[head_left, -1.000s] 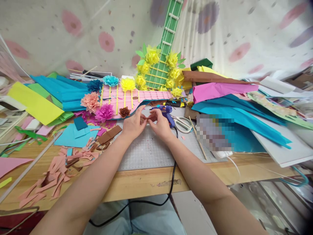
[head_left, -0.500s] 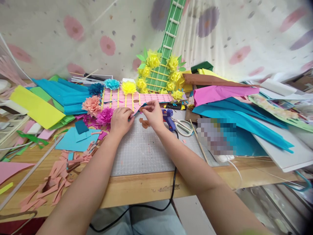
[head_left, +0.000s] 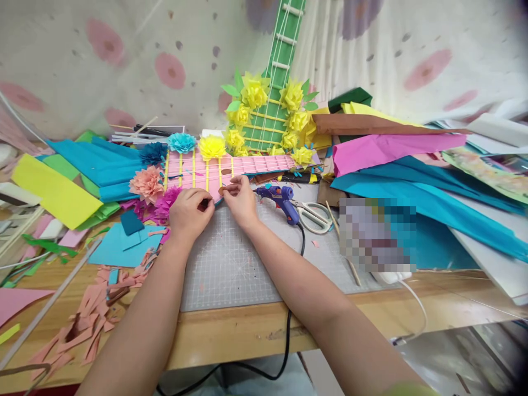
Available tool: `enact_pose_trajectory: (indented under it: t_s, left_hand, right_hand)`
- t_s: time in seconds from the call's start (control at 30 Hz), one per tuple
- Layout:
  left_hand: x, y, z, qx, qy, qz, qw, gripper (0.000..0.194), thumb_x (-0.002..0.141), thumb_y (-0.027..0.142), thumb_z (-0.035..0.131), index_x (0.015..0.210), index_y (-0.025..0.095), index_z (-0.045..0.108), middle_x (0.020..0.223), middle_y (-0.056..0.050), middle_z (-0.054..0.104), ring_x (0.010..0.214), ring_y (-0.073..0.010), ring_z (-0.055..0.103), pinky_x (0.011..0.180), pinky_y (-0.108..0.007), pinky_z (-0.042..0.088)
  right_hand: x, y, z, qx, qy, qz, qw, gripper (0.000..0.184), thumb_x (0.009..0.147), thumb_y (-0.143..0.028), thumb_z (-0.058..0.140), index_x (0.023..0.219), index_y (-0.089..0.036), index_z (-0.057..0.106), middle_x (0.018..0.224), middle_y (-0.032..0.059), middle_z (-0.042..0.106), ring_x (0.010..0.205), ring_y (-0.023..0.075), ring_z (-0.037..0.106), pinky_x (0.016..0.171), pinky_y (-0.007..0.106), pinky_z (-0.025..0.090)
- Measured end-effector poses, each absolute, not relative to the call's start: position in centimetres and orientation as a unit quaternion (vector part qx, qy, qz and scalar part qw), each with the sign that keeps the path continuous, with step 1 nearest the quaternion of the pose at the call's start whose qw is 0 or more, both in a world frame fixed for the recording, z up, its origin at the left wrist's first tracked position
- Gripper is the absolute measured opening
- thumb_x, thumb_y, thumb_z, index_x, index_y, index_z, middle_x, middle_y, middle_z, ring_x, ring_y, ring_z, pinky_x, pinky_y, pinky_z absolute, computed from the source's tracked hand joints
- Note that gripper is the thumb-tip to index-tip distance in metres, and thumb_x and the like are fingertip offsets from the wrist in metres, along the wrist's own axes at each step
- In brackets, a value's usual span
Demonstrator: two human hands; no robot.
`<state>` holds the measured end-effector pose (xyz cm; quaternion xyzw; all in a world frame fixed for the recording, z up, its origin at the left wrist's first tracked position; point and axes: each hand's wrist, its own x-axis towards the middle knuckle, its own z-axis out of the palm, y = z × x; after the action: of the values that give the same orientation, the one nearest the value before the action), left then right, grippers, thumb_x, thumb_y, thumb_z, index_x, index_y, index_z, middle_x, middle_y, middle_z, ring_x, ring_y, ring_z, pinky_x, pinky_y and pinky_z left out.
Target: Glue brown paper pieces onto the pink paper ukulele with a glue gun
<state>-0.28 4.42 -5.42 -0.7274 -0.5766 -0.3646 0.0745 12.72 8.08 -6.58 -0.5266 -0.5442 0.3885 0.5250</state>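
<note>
R hand (head_left: 241, 206), center of frame: fingertips pinched, apparently on a small brown paper bit (head_left: 221, 191), right at the lower edge of the pink guitar (head_left: 201, 173). L hand (head_left: 190, 217), a bit left of center, has fingers curled w/ thumb opposite; dark brown paper (head_left: 203, 205) shows in that gap, mostly hidden, so can't tell if it's gripped or just covered.

Key relation: guitar lies just up-frame of both hands, long axis running approx. L–R across the frame, wide body to the left, neck to the right. Brown bit sits betw. the two hands, R hand nearer to it & to the neck side; L hand nearer the wide end, next to the magenta flower (head_left: 167, 204).

Glue gun (head_left: 278, 198) is just right of R hand, nozzle pointing left toward it; scissors (head_left: 302, 211) right beside the gun. Gray cutting mat (head_left: 231, 264) under/below the hands, on the wood surface (head_left: 231, 324). Green guitar (head_left: 268, 129) stands tilted, top center, w/ yellow flowers round it.
</note>
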Motion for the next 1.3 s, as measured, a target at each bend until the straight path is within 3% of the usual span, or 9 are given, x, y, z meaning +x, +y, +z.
enact_pose_trajectory:
  t_s: [0.7,1.3]
  left_hand:
    - [-1.12,4.57,-5.52,-0.747,-0.549,-0.364,0.091,0.008,0.077,0.022,0.056,0.071,0.022,0.061,0.08,-0.001,0.07,0.079,-0.0182,0.063,0.077,-0.032,0.049]
    - [-1.1,4.63,-5.27,-0.743,-0.563,-0.356,0.073,0.009,0.075,0.022,0.054,0.068,0.023,0.06,0.079,-0.002,0.07,0.08,-0.0193,0.064,0.078,-0.034,0.049]
  right_hand:
    - [11.86,7.59,-6.78,-0.501,-0.654,0.344,0.452,0.028,0.077,-0.01,0.053,0.097,-0.025,0.042,0.088,-0.0007,0.066,0.082,0.0167,0.066,0.077,0.035,0.053]
    - [11.95,7.61,-6.86,-0.463,-0.676,0.354,0.451,0.034,0.074,-0.01,0.052,0.102,-0.025,0.042,0.09,-0.0008,0.066,0.081,0.0158,0.066,0.077,0.034,0.054]
